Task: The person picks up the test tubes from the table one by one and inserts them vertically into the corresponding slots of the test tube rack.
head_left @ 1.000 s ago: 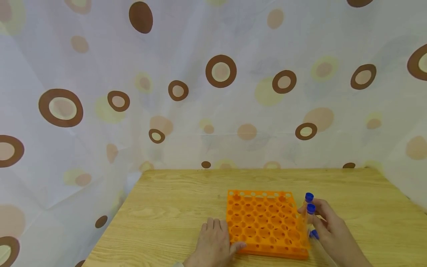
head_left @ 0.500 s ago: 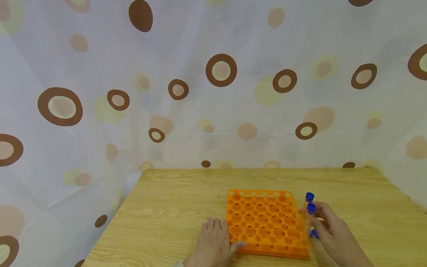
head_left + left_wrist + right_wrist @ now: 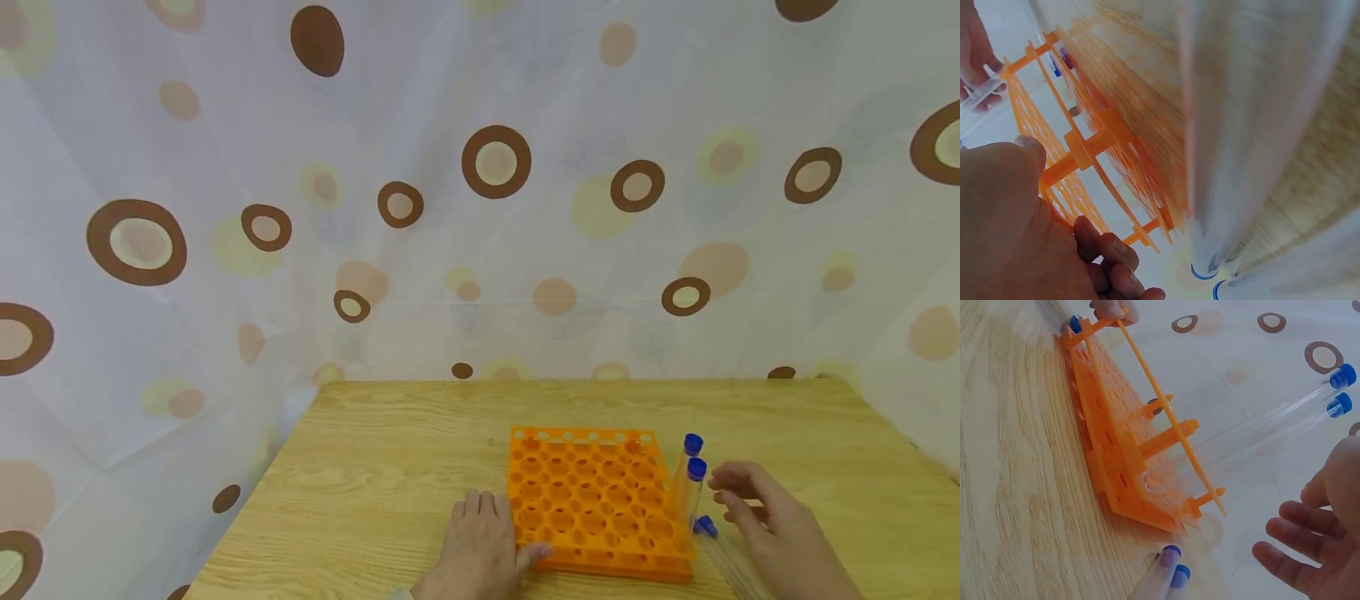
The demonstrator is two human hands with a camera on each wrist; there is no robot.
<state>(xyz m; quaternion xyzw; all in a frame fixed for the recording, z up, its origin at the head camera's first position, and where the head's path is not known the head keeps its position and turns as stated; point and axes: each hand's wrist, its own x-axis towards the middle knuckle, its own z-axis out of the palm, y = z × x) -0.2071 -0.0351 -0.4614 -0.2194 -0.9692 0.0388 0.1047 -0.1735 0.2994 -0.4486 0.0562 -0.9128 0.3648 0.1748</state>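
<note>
An orange test tube rack (image 3: 592, 500) stands on the wooden table. My left hand (image 3: 480, 542) holds its front left corner, thumb over the front edge and fingers along the side. Two clear test tubes (image 3: 1254, 431) with blue caps stand in the rack's right end, one behind the other. Just right of them hovers my right hand (image 3: 780, 525), its fingers loosely bent, apart from the tubes and holding nothing. In the left wrist view, the left thumb and curled fingers lie against the rack (image 3: 1085, 150).
Capped tubes (image 3: 723, 558) lie on the table beside the rack's front right corner, partly below the right hand. Close to the left wrist camera are more clear tubes (image 3: 1241, 125), blurred. A curtain with brown circles (image 3: 495, 250) hangs behind the table (image 3: 405, 433).
My right hand has let go of the standing tubes and drawn back to the right. The tubes stay in the rack, and the left hand has not moved.
</note>
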